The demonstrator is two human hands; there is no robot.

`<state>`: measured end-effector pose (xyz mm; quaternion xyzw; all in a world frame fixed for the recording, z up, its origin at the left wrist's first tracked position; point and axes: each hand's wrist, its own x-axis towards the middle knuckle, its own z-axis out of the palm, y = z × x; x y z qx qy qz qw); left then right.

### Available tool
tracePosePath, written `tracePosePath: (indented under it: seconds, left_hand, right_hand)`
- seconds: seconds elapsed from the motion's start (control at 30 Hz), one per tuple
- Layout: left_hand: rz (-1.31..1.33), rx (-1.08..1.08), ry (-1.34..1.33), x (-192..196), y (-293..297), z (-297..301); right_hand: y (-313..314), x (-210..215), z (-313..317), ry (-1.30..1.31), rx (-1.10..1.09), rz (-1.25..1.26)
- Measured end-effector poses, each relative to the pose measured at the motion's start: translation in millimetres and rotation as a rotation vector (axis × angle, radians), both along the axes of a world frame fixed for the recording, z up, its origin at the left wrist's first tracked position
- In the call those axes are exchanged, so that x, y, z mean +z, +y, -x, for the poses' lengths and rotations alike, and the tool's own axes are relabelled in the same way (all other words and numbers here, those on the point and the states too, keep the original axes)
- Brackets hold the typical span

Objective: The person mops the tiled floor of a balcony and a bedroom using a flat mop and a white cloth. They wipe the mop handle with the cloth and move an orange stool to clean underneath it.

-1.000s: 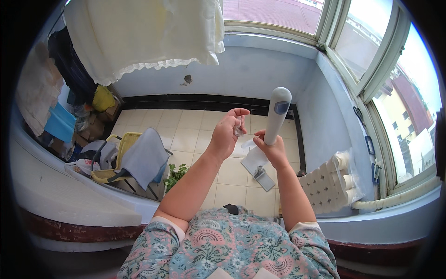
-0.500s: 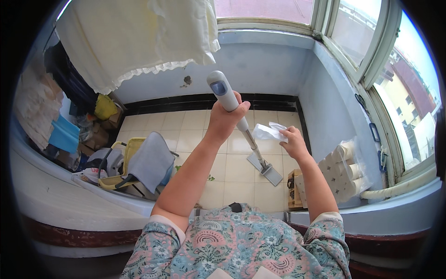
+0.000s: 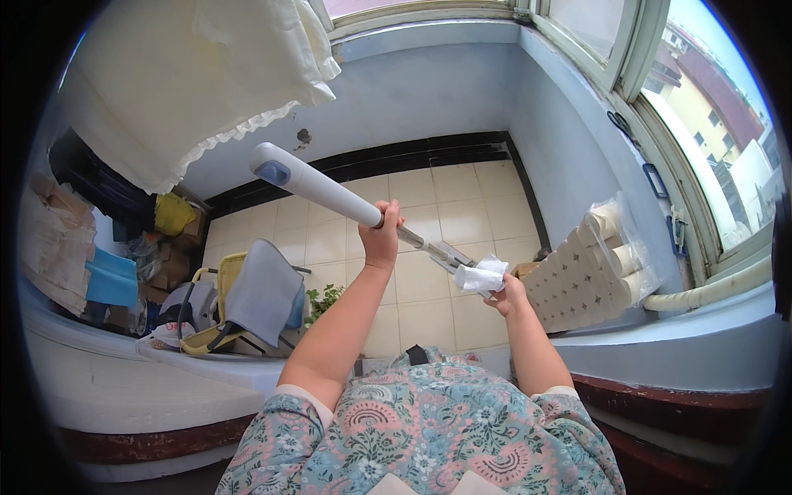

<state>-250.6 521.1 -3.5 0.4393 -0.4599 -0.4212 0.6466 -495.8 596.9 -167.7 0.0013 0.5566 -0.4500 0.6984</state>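
Gripping one mop in your left hand and one white tissue in your right hand, you partly hide the mop head behind the tissue.

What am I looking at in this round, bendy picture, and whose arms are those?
There's no machine. The arms belong to a person whose head-worn fisheye camera looks down, bending straight edges. Their left hand grips a long white-and-grey flat mop partway along. Their right hand holds a crumpled white tissue-like sheet near the mop's lower end. Beneath is a cream tiled floor; a yellow-framed chair stands at left, and plastic-wrapped cream paper rolls are at right.
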Motion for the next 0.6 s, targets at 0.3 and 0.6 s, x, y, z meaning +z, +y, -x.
tracePosePath:
  seconds: [0.3, 0.6]
  left_hand:
    - [0.318, 0.055, 0.058, 115, 75, 46]
    - [0.179, -0.005, 0.023, 34, 135, 46]
  right_hand:
    - [40, -43, -79, -0.203, 0.316, -0.059]
    - [20, -105, -130, -0.615, 0.053, -0.264]
